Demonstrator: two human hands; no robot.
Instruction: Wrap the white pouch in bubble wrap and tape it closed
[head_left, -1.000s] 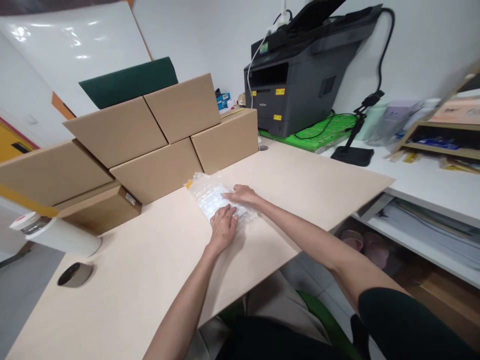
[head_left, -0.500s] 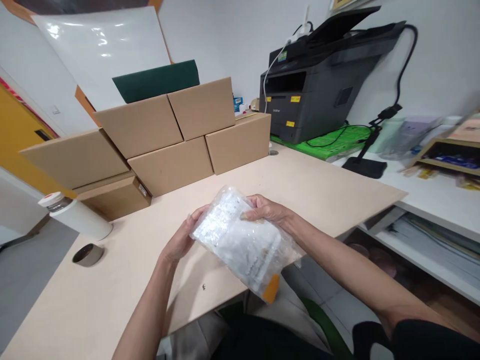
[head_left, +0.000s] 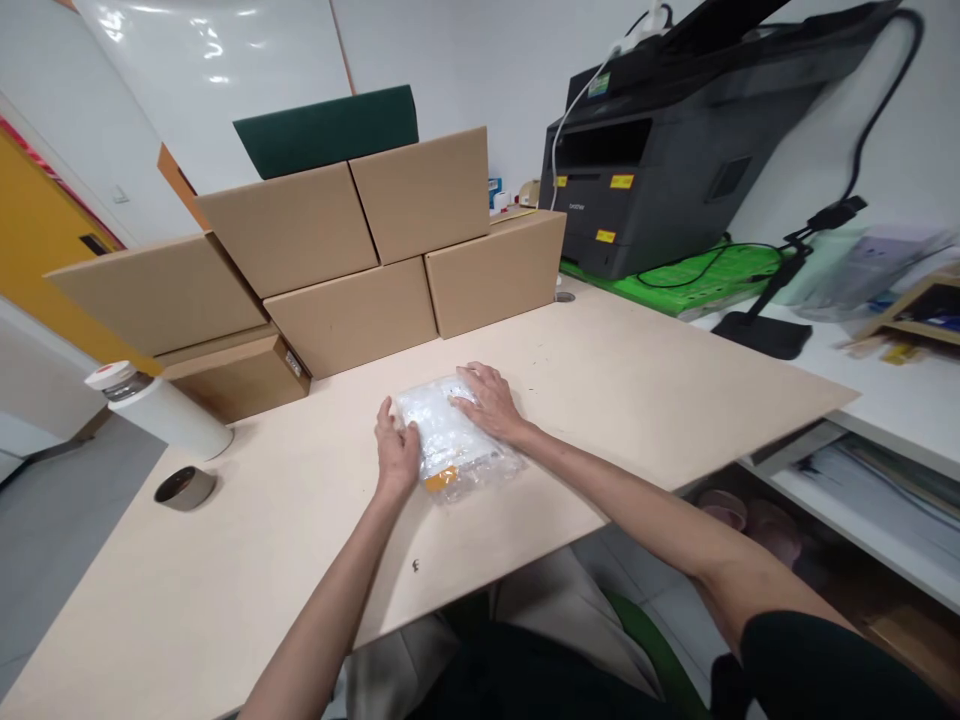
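A clear plastic-wrapped package [head_left: 442,425] with white contents and an orange patch at its near edge lies on the light wooden table. Along its left edge is my left hand [head_left: 397,452], fingers stretched out and thumb apart, touching the side. My right hand [head_left: 491,402] rests with spread fingers over the package's upper right part, covering that corner. The loose clear end of the wrapping points toward me. A small dark squiggle-shaped bit [head_left: 415,566] is on the table near the front edge.
Cardboard boxes [head_left: 352,320] are stacked at the back, with a dark green box [head_left: 330,132] on top. To the left stand a white bottle [head_left: 169,415] and a small cup [head_left: 184,488]. A printer [head_left: 652,190] and a black stand [head_left: 765,333] are at the right.
The package, held tilted above the table's front edge before, has moved away from me and turned, and now lies flat on the table. Both hands have loosened into stretched fingers against it.
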